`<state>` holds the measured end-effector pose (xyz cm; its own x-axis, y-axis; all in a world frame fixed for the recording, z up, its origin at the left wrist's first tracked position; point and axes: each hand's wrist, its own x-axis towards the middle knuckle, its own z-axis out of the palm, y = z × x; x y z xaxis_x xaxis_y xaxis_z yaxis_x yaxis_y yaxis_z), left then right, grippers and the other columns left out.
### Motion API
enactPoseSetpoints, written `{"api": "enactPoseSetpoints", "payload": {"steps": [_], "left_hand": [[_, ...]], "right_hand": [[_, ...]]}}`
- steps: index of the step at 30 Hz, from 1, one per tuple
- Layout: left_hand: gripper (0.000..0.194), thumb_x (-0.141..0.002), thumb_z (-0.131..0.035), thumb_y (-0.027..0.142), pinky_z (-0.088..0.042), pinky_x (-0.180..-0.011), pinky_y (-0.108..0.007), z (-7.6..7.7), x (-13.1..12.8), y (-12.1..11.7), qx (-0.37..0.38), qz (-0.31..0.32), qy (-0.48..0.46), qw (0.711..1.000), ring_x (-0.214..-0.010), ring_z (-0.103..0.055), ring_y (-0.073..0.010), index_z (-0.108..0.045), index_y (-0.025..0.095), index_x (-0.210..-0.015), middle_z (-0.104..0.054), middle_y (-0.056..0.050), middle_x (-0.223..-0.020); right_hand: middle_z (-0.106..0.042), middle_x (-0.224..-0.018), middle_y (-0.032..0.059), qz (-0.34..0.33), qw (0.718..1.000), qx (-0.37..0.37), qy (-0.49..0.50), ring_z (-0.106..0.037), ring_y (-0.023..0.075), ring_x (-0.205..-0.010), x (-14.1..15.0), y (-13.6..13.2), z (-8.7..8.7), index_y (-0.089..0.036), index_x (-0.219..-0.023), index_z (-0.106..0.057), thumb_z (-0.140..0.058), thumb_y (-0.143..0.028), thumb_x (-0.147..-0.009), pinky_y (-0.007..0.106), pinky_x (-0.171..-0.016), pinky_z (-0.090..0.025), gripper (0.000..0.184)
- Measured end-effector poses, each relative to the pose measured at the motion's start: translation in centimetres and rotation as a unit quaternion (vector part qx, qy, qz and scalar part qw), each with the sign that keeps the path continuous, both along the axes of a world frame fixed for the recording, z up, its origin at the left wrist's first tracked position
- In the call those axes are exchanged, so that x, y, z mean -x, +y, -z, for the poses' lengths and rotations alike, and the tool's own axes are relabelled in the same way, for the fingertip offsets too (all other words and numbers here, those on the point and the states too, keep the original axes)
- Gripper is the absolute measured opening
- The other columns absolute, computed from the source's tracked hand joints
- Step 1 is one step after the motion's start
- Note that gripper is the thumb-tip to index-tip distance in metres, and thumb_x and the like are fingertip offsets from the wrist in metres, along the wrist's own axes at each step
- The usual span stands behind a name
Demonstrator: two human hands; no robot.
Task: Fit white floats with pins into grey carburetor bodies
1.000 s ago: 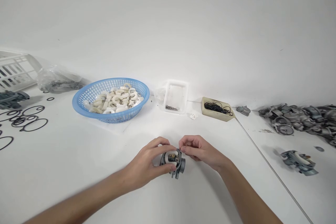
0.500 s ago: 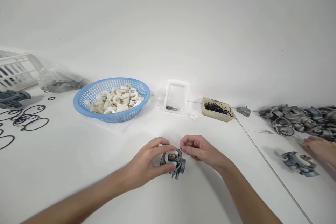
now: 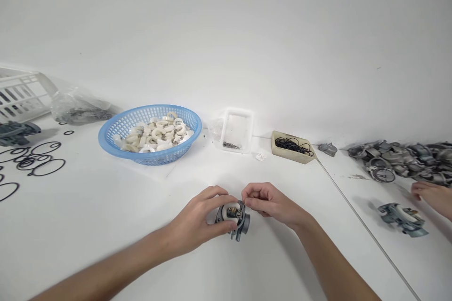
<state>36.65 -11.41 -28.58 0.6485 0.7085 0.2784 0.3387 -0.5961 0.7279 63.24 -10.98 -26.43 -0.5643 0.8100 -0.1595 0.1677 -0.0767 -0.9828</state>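
A grey metal carburetor [image 3: 243, 224] rests on the white table with its open side up. A white float and small brass parts show inside it. My left hand [image 3: 198, 216] grips the carburetor from the left, thumb at the near side and fingers over the far side. At its right rim, my right hand [image 3: 270, 202] is pinched, thumb against fingertips. Whatever it pinches is too small to make out.
A blue basket [image 3: 106, 143] of white floats, a white tray [image 3: 251, 120] with small pins and a yellowish box [image 3: 277, 151] of black rings stand behind. Black rings [image 3: 47, 167] lie left. At right are another carburetor [image 3: 402, 218], a pile of metal bowls [image 3: 406, 160] and another person's hand [image 3: 432, 197].
My hands and the carburetor stay almost where they were. The other person's hand at the far right has shifted slightly.
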Motion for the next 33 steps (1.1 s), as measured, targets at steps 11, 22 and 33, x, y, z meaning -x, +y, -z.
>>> {"api": "enactPoseSetpoints", "payload": {"steps": [11, 22, 33], "left_hand": [[0.036, -0.099, -0.073, 0.037, -0.056, -0.099, -0.039, -0.07, 0.0, -0.02, 0.017, -0.009, 0.01, 1.0, -0.115, -0.065, -0.0254, -0.069, 0.032, -0.134, -0.067, -0.005, -0.125], [0.034, -0.098, -0.072, 0.038, -0.057, -0.098, -0.04, -0.04, -0.19, -0.22, 0.029, -0.029, 0.009, 0.999, -0.115, -0.065, -0.026, -0.07, 0.03, -0.132, -0.067, -0.006, -0.126], [0.033, -0.101, -0.069, 0.04, -0.063, -0.087, -0.035, -0.24, -0.1, -0.48, 0.009, -0.025, 0.004, 1.0, -0.111, -0.066, -0.0252, -0.07, 0.029, -0.133, -0.067, -0.007, -0.124]], "right_hand": [[-0.043, -0.069, -0.0058, 0.011, 1.0, 0.001, 0.003, -0.029, 0.0094, -0.059, 0.44, 0.15, 0.28, -0.019, -0.096, -0.07, -0.074, -0.045, -0.1, 0.027, -0.054, -0.021, 0.027], [-0.043, -0.069, -0.0059, 0.016, 1.0, 0.007, 0.004, -0.03, 0.0099, -0.059, 0.51, 0.14, 0.29, -0.019, -0.096, -0.069, -0.075, -0.047, -0.099, 0.027, -0.054, -0.021, 0.029], [-0.044, -0.073, -0.0052, 0.0, 1.0, 0.026, 0.004, -0.031, 0.0102, -0.061, 0.71, 0.04, -0.03, -0.019, -0.096, -0.065, -0.075, -0.056, -0.098, 0.027, -0.055, -0.023, 0.038]]}}
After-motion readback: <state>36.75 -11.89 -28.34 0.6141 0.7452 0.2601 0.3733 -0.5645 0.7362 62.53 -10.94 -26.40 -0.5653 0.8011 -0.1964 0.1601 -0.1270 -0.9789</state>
